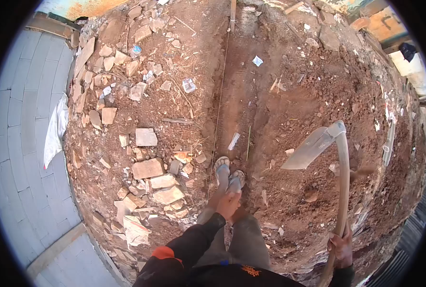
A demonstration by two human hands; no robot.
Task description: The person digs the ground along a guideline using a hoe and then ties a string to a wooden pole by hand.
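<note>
Black shirt (218,277) is closest to me. My right hand (341,246) wraps round the hoe (344,186), out on my right; I can't tell if my left hand (229,204) grips anything. One loose swing could make the blade (312,148) hit my feet (222,167).

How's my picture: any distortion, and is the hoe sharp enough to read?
Head view: strong wide-angle bowing, plain in the grey block wall, black corners; head view: the hoe reads clearly, as does the right hand gripping it.
</note>
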